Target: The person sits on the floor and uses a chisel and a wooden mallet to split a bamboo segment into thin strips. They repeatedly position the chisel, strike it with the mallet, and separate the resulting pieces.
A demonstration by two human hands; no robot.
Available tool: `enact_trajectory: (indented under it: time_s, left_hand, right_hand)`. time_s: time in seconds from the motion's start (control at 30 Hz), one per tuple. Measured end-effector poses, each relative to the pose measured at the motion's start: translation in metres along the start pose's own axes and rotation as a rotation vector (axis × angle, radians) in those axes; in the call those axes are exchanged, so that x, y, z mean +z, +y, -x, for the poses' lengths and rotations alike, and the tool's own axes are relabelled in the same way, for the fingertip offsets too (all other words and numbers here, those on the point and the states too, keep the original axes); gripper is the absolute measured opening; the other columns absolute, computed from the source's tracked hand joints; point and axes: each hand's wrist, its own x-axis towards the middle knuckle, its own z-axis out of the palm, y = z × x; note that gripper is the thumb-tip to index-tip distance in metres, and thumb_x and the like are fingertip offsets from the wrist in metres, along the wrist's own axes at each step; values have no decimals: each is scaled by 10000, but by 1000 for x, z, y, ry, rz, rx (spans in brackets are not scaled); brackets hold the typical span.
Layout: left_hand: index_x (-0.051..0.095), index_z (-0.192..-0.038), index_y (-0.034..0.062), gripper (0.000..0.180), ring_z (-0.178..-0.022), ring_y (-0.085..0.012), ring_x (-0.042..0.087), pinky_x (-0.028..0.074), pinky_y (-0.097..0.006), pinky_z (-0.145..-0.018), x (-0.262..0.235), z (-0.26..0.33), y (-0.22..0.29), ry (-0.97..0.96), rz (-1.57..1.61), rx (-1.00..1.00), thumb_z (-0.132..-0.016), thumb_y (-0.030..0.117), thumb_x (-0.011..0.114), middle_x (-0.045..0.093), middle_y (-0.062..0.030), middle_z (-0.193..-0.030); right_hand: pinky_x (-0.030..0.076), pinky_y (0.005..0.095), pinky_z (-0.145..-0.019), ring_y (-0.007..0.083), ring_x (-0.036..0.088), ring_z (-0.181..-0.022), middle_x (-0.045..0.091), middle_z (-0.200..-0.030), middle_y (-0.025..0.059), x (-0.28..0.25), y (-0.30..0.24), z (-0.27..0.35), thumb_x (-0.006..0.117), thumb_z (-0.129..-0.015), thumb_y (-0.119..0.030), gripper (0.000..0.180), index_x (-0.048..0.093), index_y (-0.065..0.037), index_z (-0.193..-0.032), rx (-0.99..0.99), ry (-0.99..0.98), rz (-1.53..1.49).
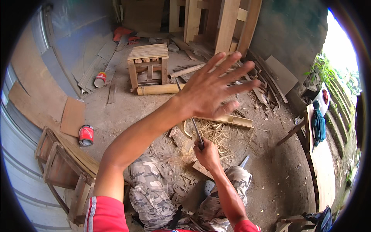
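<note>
My left hand (218,87) is raised at the middle of the view, fingers spread, with nothing in it. My right hand (208,154) is closed around the dark handle of a long knife (196,128). Its narrow blade points up and away, and my left hand and wrist hide its middle. Beyond my left wrist, a round bamboo pole (160,89) lies on the ground. A split bamboo length (237,121) rests past my right hand, partly covered by my left hand. Thin bamboo strips and shavings (216,135) are heaped between the split piece and my right hand.
A small slatted wooden stool (148,54) stands ahead. Red cans (86,135) sit at the left, near a wooden frame (63,166). Wood scraps (262,92) litter the ground at the far right. Tall wooden boards (228,25) lean at the back. A board bench (322,162) runs along the right.
</note>
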Motion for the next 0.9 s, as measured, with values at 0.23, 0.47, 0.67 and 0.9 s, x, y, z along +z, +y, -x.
enact_trajectory:
  time_s: [0.23, 0.47, 0.67, 0.9]
  left_hand:
    - [168, -1566, 437, 651, -1537, -287, -33, 13, -512, -1250, -4, -2, 3, -74, -101, -15, -958, 436, 400, 45, 45, -1672]
    - [65, -1578, 408, 646, -1538, -254, -33, -2, -483, -1249, 48, 45, -61, -106, -50, -52, -996, 430, 344, 60, 34, -1669]
    - [-24, -1568, 420, 643, -1524, -262, -123, -86, -460, -1240, 66, 60, -77, -181, -154, 16, -1016, 478, 301, -85, 56, -1662]
    - [8, -1574, 409, 657, -1522, -261, -135, -98, -484, -1234, 67, 62, -57, -331, -124, -113, -1010, 506, 331, -101, 62, -1660]
  right_hand:
    - [529, 463, -706, 439, 675, -773, 664, -768, 261, -4, -6, 5, 619, -850, -152, 205, 662, 2, -978, 23, -39, 5]
    - [533, 474, -709, 441, 680, -793, 670, -783, 263, 5, -9, -12, 629, -845, -156, 210, 651, -10, -994, -26, -68, 26]
    - [528, 420, -672, 347, 691, -706, 668, -743, 220, 17, 1, -4, 642, -841, -148, 187, 655, 0, -956, -100, -39, 78]
    - [521, 462, -648, 394, 680, -700, 660, -739, 249, 11, -9, -1, 622, -849, -114, 159, 634, 12, -947, 21, -121, -46]
